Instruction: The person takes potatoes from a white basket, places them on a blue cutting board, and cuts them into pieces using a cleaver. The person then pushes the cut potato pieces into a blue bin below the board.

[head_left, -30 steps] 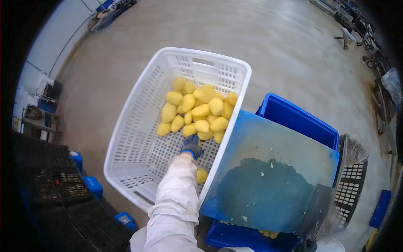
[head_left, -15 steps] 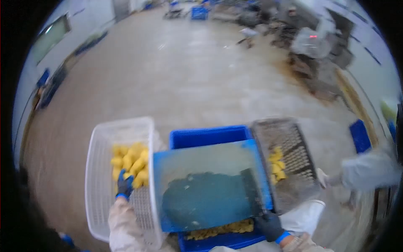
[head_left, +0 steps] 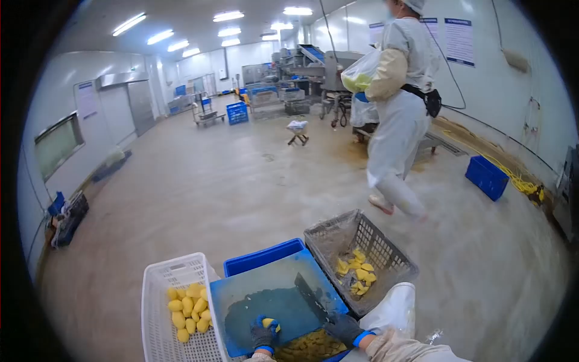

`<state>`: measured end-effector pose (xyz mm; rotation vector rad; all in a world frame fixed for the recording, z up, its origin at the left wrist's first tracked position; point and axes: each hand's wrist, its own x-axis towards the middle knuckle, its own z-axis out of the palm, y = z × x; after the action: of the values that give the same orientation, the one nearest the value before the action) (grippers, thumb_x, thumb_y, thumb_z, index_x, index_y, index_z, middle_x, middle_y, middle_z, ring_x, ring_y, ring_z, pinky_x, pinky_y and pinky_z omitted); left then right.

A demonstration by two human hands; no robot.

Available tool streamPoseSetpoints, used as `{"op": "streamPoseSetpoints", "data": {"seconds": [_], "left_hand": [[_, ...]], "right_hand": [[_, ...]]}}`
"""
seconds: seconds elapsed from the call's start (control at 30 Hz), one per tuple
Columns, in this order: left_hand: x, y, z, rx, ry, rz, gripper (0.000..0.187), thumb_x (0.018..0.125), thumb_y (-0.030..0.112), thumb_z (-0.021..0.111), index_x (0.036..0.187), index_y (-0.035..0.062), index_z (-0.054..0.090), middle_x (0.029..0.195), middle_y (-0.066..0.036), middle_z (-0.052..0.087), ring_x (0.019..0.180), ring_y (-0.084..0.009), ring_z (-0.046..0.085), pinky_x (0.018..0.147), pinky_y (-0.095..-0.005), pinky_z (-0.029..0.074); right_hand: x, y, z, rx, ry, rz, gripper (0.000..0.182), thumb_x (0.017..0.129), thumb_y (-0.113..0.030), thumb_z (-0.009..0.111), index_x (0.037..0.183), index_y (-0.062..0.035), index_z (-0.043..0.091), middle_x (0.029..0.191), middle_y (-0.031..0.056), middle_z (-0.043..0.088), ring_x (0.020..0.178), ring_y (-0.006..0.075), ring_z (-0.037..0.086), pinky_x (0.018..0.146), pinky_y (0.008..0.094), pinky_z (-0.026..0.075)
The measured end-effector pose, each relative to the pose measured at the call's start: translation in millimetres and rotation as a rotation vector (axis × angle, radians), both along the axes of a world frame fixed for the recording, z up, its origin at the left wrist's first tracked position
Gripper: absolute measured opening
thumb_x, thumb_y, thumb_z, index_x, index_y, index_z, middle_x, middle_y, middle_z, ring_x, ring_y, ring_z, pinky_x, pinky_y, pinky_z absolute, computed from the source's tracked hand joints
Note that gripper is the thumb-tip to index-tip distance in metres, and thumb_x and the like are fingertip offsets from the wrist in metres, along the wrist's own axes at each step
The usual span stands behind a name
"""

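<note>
My left hand (head_left: 263, 333), in a dark glove with a blue cuff, is closed around a peeled potato (head_left: 272, 324) over the near part of the blue cutting board (head_left: 241, 288). My right hand (head_left: 345, 329), gloved too, grips the handle of a broad-bladed knife (head_left: 310, 295), whose dark blade lies along the board's right side. Dark wetness covers much of the board. More whole peeled potatoes (head_left: 192, 306) fill part of the white basket (head_left: 175, 265) on the left. Cut pieces (head_left: 310, 346) sit in the blue bin (head_left: 263, 258) beneath the board.
A grey crate (head_left: 386, 247) with yellow pieces (head_left: 357, 271) stands to the right. Past it a person in white (head_left: 395, 120) walks by, carrying a filled plastic bag (head_left: 360, 72). A blue crate (head_left: 487, 177) and yellow hose (head_left: 522, 187) lie near the right wall.
My left hand has moved from the white basket to the board with a potato in it. My view has tilted up, and the person in white now shows at upper right.
</note>
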<state>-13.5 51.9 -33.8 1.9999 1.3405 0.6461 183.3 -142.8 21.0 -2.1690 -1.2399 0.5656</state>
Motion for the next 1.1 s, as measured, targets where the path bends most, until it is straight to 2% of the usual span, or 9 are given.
{"op": "streamPoseSetpoints", "data": {"seconds": [0.1,0.2,0.23,0.3,0.33,0.4,0.57,0.63,1.1], "left_hand": [[-15.0,-5.8,6.1,0.029,0.143,0.029,0.051,0.068,0.041,0.07,0.107,0.0098,0.058,0.11,-0.021,0.053,0.106,-0.0376,0.048,0.092,-0.0432,0.039],[-32.2,34.7,-120.6,0.263,0.244,-0.058,0.046,0.072,0.042,0.065,0.108,0.0131,0.059,0.116,-0.02,0.051,0.11,-0.0379,0.045,0.095,-0.0445,0.035],[-32.5,12.8,-47.7,0.465,0.588,-0.298,0.037,0.078,0.036,0.059,0.109,0.0163,0.06,0.123,-0.018,0.047,0.113,-0.0385,0.042,0.097,-0.0475,0.032],[-32.1,15.1,-52.1,0.277,0.577,-0.281,0.033,0.081,0.03,0.056,0.111,0.0176,0.06,0.129,-0.016,0.042,0.117,-0.0399,0.038,0.099,-0.0506,0.029],[-30.0,8.2,-35.0,-0.05,0.037,0.011,0.037,0.08,0.03,0.057,0.113,0.0147,0.058,0.13,-0.016,0.041,0.118,-0.0396,0.038,0.1,-0.0495,0.03],[-39.6,1.3,-10.5,0.345,0.29,-0.219,0.041,0.078,0.026,0.058,0.115,0.0068,0.056,0.114,-0.022,0.054,0.105,-0.0387,0.05,0.093,-0.0453,0.039],[-35.8,8.8,-22.7,-0.016,-0.013,0.055,0.039,0.079,0.02,0.064,0.114,0.0038,0.058,0.107,-0.019,0.059,0.091,-0.031,0.061,0.076,-0.0389,0.051],[-32.3,1.2,-17.3,-0.441,-0.497,0.14,0.035,0.083,0.014,0.06,0.116,0.0042,0.057,0.106,-0.014,0.06,0.085,-0.0234,0.062,0.065,-0.034,0.054],[-27.9,-6.5,-5.9,-0.585,-0.61,0.215,0.036,0.084,0.007,0.059,0.119,0.0004,0.053,0.104,-0.011,0.059,0.072,-0.017,0.062,0.058,-0.0274,0.054]], "right_hand": [[-8.8,-7.4,21.8,-0.177,0.053,-0.075,0.041,0.079,-0.041,0.059,0.103,-0.008,0.057,0.08,0.018,0.063,0.073,0.0359,0.06,0.066,0.0447,0.046],[-14.3,-13.0,14.4,0.05,0.111,0.002,0.038,0.079,-0.035,0.061,0.104,-0.0081,0.057,0.082,0.0174,0.064,0.073,0.0351,0.061,0.067,0.0428,0.047],[-19.5,-14.0,18.0,0.028,0.035,0.009,0.037,0.079,-0.032,0.061,0.106,-0.0076,0.057,0.082,0.017,0.064,0.073,0.0331,0.061,0.067,0.0418,0.047],[-28.6,-13.3,17.5,0.109,0.007,0.049,0.038,0.079,-0.028,0.062,0.109,-0.0059,0.056,0.082,0.0157,0.064,0.071,0.0292,0.061,0.067,0.0401,0.048],[-33.4,-12.9,18.4,0.211,0.062,0.072,0.039,0.079,-0.027,0.063,0.11,-0.0048,0.056,0.081,0.0148,0.064,0.07,0.0272,0.06,0.066,0.0394,0.048],[-37.4,-9.3,27.5,-0.022,0.084,0.077,0.042,0.077,-0.038,0.061,0.099,-0.0034,0.06,0.082,0.0214,0.063,0.074,0.0392,0.06,0.064,0.0439,0.047],[-66.0,0.8,44.6,-0.027,0.122,0.115,0.04,0.078,-0.034,0.06,0.105,-0.0051,0.058,0.079,0.0185,0.063,0.074,0.0373,0.061,0.065,0.0447,0.046],[-70.9,3.6,47.0,-0.067,0.062,0.188,0.039,0.079,-0.034,0.058,0.107,-0.0063,0.056,0.081,0.0186,0.063,0.075,0.0367,0.061,0.067,0.0454,0.047],[-91.3,37.5,38.1,-0.252,-0.122,0.326,0.035,0.081,-0.033,0.055,0.103,-0.0066,0.056,0.077,0.0217,0.062,0.074,0.0391,0.06,0.066,0.0468,0.047]]}}
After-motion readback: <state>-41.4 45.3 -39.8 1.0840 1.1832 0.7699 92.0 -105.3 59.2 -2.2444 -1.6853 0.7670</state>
